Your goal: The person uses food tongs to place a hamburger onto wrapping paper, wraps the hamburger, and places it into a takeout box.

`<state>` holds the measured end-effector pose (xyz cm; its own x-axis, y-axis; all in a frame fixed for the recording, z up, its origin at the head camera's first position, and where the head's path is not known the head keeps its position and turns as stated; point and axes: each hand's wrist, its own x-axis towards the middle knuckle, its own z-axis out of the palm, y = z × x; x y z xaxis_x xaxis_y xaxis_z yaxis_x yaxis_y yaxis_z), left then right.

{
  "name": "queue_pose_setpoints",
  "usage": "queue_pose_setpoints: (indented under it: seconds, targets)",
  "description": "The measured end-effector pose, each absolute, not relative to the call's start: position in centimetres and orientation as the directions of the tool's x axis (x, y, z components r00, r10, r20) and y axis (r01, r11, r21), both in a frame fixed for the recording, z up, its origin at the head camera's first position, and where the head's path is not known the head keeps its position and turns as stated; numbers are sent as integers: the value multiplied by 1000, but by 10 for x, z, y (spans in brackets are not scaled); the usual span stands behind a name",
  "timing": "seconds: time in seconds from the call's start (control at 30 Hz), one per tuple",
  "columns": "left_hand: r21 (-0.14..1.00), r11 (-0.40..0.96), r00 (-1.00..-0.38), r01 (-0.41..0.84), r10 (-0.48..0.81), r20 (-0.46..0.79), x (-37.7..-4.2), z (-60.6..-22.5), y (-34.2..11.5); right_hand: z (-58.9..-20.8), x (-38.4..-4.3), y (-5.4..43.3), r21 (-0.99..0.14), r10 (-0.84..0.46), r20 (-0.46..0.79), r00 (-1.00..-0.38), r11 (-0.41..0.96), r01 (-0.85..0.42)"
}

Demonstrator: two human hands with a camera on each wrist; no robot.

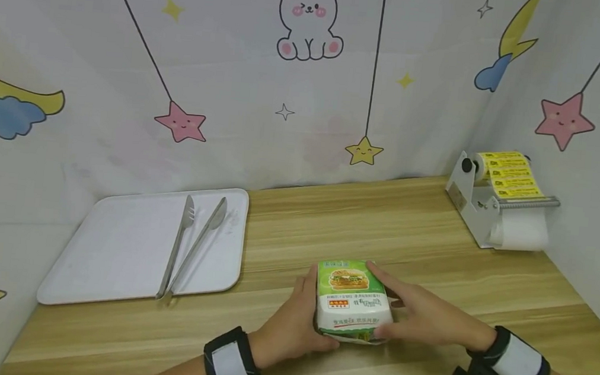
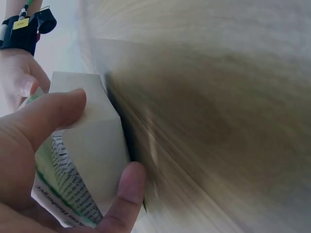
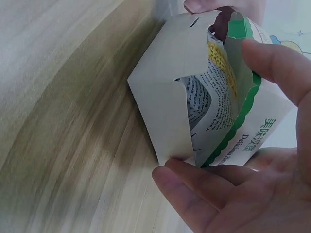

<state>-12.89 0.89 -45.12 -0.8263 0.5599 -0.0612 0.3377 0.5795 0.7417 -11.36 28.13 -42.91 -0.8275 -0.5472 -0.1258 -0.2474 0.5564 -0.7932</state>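
A green and white burger box [image 1: 350, 302] with a burger picture on its lid sits on the wooden table. My left hand [image 1: 294, 323] holds its left side, with the thumb at the near edge. From the right, my right hand [image 1: 425, 314] grips it, fingers along the side and thumb at the near corner of the lid. In the right wrist view the lid's green scalloped edge stands apart from the box wall [image 3: 158, 107]. Printed wrapping paper [image 3: 221, 109] shows through that gap; what it wraps is hidden.
At the left a white tray [image 1: 123, 249] carries a metal fork [image 1: 180, 236] and a metal knife [image 1: 207, 233]. A label dispenser [image 1: 470, 205] with a roll of yellow labels [image 1: 515, 176] stands at the back right. A printed curtain [image 1: 245, 75] hangs behind the table.
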Motion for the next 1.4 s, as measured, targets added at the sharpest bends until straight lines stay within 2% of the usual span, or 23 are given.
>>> queue_pose_setpoints:
  seconds: [0.17,0.27,0.37,0.47,0.63,1.07,1.3,1.4]
  targets:
    - [733,588,-838,342,544,-46,-129,-452,9,-429,-113,282,-779,-567,-139,-812,569,-264]
    - [727,594,-833,345,551,-55,-127,-453,8,-427,-109,277,-728,-548,-132,-826,619,-295]
    - [711,604,-824,359,563,-63,-126,-453,8,-426,-101,266,-625,-482,-79,-873,706,-333]
    - [703,610,-819,365,569,-68,-125,-453,9,-428,-95,252,-487,-451,22,-893,775,-403]
    - [700,617,-820,359,567,-79,-125,-453,9,-437,-89,239,-297,-515,150,-844,791,-536]
    - [704,603,-811,374,581,-67,-127,-453,9,-446,-85,235,-278,-499,174,-849,802,-528]
    - [687,603,-802,405,595,-49,-126,-454,9,-454,-80,231,-120,-535,195,-822,819,-561]
    - [684,604,-800,409,598,-50,-126,-454,9,-456,-78,231,-97,-544,193,-817,818,-568]
